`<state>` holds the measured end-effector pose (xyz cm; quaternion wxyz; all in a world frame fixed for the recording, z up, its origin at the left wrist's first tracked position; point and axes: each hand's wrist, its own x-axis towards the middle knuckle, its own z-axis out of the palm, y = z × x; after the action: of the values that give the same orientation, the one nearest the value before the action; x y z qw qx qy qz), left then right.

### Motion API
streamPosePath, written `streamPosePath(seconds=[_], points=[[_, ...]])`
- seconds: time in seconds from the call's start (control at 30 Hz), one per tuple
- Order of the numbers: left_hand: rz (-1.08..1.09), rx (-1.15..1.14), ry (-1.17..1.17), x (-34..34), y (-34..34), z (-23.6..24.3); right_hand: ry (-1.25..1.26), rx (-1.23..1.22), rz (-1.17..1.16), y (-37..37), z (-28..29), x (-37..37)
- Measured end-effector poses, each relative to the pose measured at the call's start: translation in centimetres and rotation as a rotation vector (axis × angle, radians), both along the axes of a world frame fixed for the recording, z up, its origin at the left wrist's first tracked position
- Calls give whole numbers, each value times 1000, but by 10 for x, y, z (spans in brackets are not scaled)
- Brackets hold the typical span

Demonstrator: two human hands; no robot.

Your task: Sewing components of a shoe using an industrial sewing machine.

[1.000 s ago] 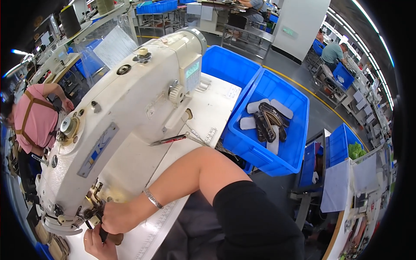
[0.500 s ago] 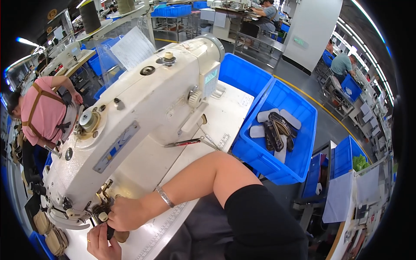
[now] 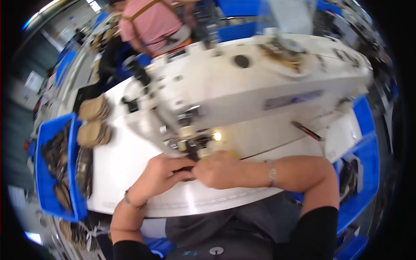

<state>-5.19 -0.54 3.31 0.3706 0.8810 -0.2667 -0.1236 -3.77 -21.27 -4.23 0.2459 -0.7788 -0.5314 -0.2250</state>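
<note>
Under the needle end of a white sewing machine, both hands come together at a small dark piece of material. My left hand pinches its left side, thumb and fingers closed. My right hand is curled against its right side, close under the presser foot area. Most of the piece is hidden by the fingers and blurred. A small lamp glows beside the needle.
Tan padded pieces lie stacked left on the white table. A blue bin there holds dark pieces. A slim red-and-black tool lies right. Another blue bin stands right. A person in pink works beyond the machine.
My view has swung left, bringing the left bin and both forearms into sight. My hands stay together at the needle end; the dark piece is still between them.
</note>
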Motion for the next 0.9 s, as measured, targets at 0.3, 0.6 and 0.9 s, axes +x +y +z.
streamPosePath(seconds=[0.3, 0.6, 0.9], points=[[-57, 6, -138, 3, 7, -22, -157, -278, -44, -8, 13, -27], [-58, 241, -342, -7, 3, -14, -205, -243, -13, -3, 9, -19], [-41, 288, -444, -16, -8, -20, -159, -323, -22, -6, 20, -26]])
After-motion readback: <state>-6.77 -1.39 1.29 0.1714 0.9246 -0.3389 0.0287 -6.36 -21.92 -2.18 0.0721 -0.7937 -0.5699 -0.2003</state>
